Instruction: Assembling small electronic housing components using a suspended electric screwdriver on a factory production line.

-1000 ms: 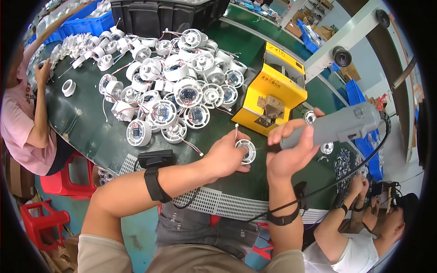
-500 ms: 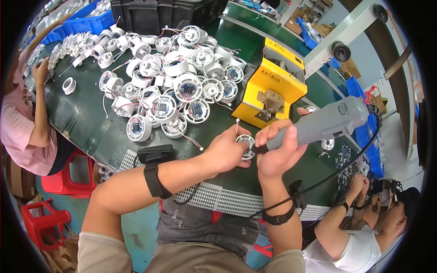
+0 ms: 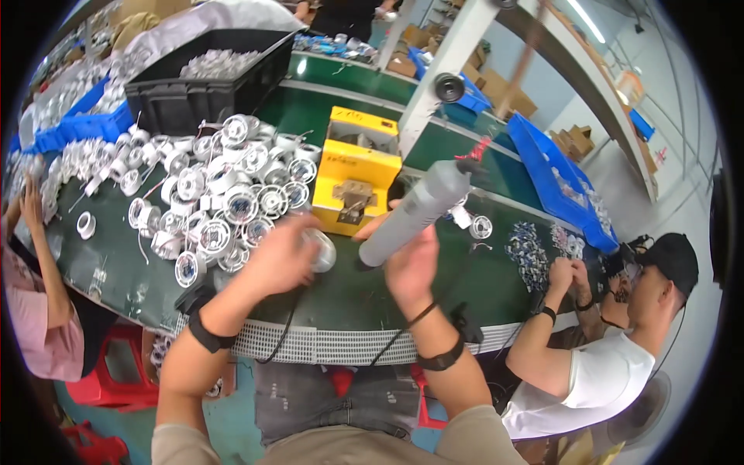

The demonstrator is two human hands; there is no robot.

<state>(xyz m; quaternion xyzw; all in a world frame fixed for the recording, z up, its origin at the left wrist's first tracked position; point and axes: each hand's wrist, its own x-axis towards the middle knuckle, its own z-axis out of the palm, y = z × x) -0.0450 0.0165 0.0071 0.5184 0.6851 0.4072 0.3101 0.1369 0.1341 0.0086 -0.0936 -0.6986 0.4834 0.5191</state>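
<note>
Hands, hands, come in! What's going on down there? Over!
Left hand at a white round housing, blurred, grip unclear. Right hand wrapped around grey electric screwdriver. Yellow box standing beyond the hands.

Cannot fully make out the blurred left hand (image 3: pixel 280 257) or equally blurred pale round part (image 3: pixel 322 253) beside it, the right hand (image 3: pixel 413 265) partly hidden behind the grey tool (image 3: pixel 415 213), the pink-clad co-worker (image 3: pixel 48 342) cut off at left, or single pieces in the small-parts heap (image 3: pixel 528 254).

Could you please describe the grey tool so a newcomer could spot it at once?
On the green table stands a yellow box. By its near right corner, the right hand holds the tool: a long grey cylinder, unlike the round white parts nearby.
</note>
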